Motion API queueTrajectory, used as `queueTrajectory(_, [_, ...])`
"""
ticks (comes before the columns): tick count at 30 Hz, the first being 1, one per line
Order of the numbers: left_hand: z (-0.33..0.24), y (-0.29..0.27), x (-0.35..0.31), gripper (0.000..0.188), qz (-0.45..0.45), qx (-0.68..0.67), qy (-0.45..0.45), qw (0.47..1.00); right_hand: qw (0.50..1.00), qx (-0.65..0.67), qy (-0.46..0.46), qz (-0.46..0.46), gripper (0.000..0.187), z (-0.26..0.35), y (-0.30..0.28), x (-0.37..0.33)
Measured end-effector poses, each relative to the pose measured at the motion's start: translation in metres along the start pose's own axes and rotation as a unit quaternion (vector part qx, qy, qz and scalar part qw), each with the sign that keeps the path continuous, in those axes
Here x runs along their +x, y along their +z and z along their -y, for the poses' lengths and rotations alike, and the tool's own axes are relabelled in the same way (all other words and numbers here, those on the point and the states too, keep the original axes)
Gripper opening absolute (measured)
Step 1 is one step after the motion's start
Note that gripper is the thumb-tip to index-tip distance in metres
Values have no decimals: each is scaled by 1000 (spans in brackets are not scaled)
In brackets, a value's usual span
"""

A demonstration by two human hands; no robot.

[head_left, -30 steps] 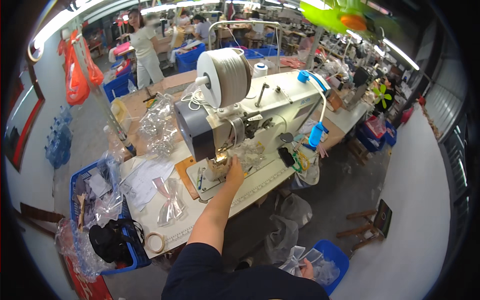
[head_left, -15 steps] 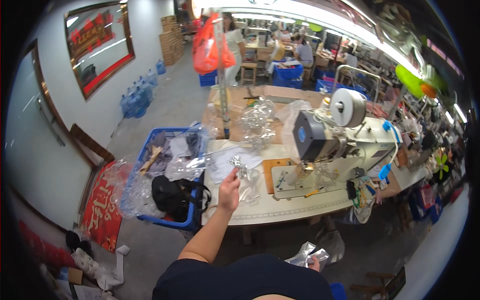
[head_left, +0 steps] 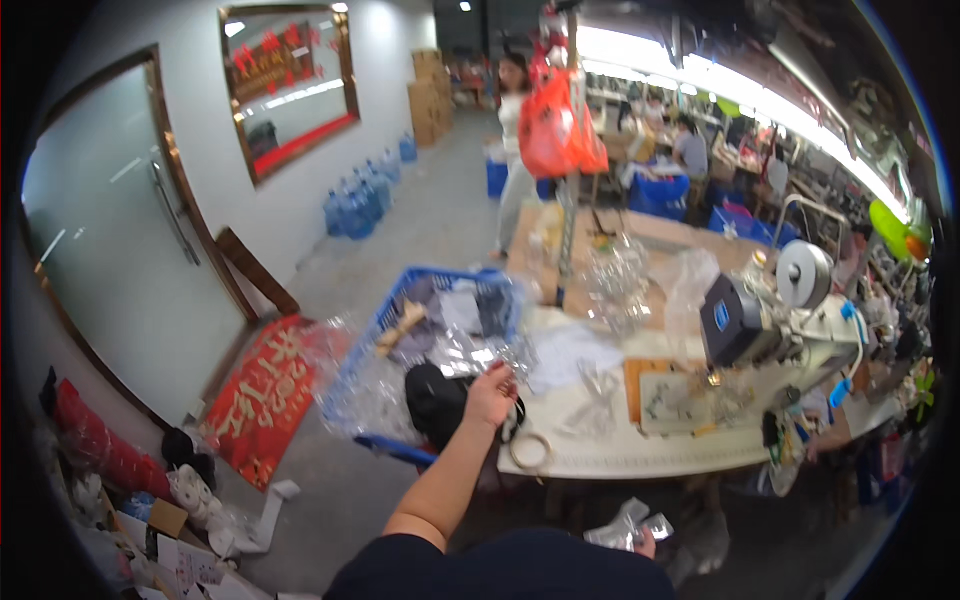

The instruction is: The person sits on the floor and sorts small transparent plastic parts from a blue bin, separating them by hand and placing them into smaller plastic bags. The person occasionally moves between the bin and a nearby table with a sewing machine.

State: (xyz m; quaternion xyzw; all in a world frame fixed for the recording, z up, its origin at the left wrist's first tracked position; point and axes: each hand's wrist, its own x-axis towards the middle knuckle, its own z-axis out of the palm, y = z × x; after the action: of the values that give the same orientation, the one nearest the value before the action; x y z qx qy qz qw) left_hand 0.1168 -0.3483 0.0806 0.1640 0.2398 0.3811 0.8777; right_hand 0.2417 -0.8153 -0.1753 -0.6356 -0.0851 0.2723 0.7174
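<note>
- Workshop floor of grey concrete lies beneath us, with a pale worktable to the right and a blue plastic crate just beyond our reaching fingers.
- Our left hand is stretched out, fingers pinched on a crinkled clear plastic bag at the near corner of the crate; the bag sits just above our fingertips, touching them.
- Our right hand is low by our body, fingers curled around a small bundle of clear packets.
- Just below the left fingers, a black bag leans against the crate, and a roll of tape lies on the table edge to their right.
- Farther right of the fingers, loose clear bags litter the table, then a sewing machine with a big white spool.
- Well beyond, an orange bag hangs from a pole, and a person stands behind it.
- We judge the work partway: one bundle is in hand, one bag is being picked, and many bags remain heaped in the crate.
</note>
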Motion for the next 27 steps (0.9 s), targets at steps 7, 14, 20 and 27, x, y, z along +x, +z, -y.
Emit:
queueTrajectory(7, [-43, 41, 27, 22, 157, -156, 26, 975, 932, 224, 282, -47, 51, 36, 15, 5])
queueTrajectory(14, [19, -46, -11, 27, 59, -109, -52, 991, 931, 206, 300, -43, 50, 38, 25, 23])
queueTrajectory(20, [33, -71, -21, 31, -13, -104, -92, 990, 930, 204, 303, -41, 48, 37, 25, 25])
queueTrajectory(27, [21, -60, -40, 28, -6, -107, -106, 989, 925, 228, 304, -1, 47, -3, 1, 36])
